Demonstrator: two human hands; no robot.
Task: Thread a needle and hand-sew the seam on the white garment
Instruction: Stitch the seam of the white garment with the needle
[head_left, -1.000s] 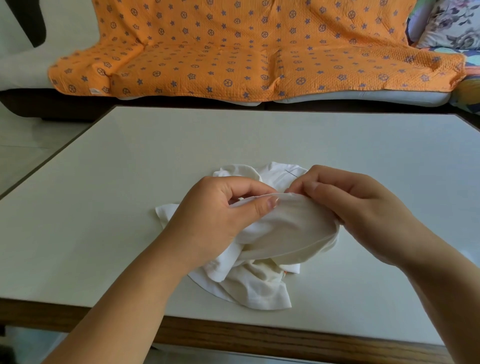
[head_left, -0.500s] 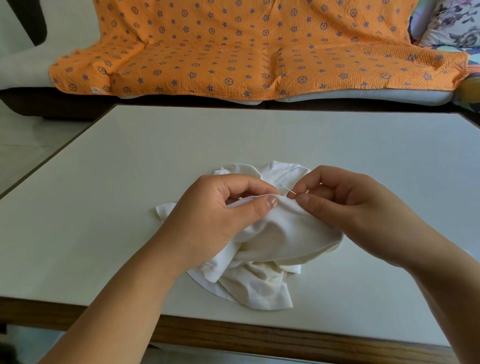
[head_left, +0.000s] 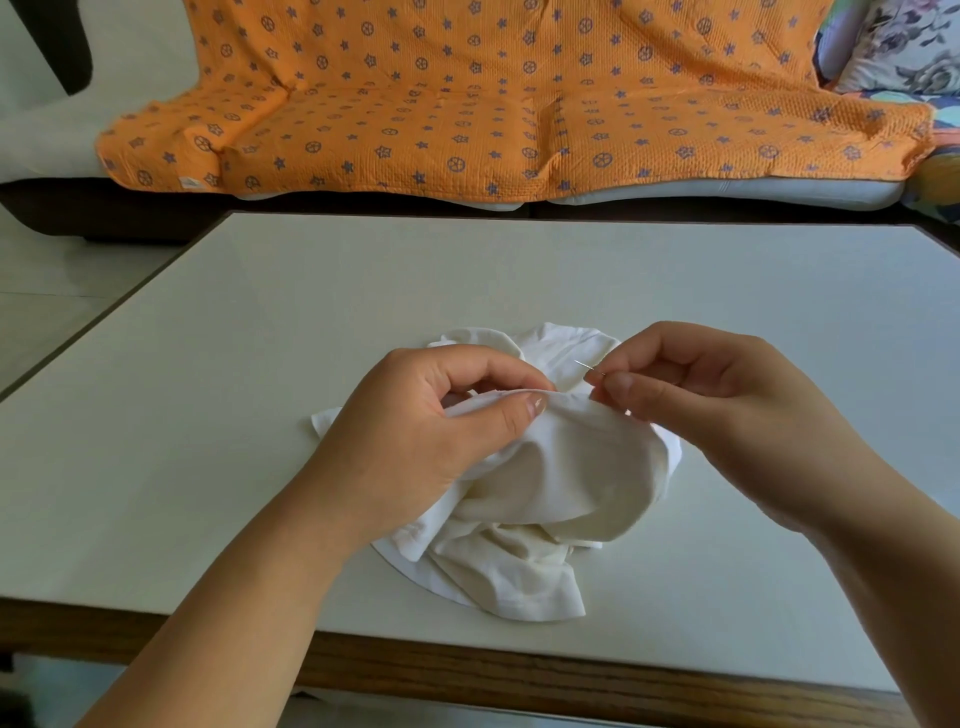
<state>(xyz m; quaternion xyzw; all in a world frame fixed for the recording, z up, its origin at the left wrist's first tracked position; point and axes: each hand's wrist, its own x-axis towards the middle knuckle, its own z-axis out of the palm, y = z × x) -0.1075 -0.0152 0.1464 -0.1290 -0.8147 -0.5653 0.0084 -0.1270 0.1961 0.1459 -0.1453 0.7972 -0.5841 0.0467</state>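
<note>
Now your left hand (head_left: 415, 431) grips a raised fold of the white garment (head_left: 571, 478). Its thumb lies on the near side of the fold and its curled fingers are behind it. Just to the right of this thumb, your right hand (head_left: 727, 410) pinches the needle (head_left: 589, 366) between thumb and forefinger, with the other fingers curled in. The free end of the needle points up and to the left, above the fold edge between your two hands. Whether a thread is in it cannot be told, as it is too fine to see. Under your hands and nearer to you, the rest of the garment lies crumpled on the pale table (head_left: 260, 364). Beyond your hands, past the far table edge, an orange blanket (head_left: 467, 104) with blue stars is spread. A floral cushion (head_left: 904, 47) is at its right end.
</note>
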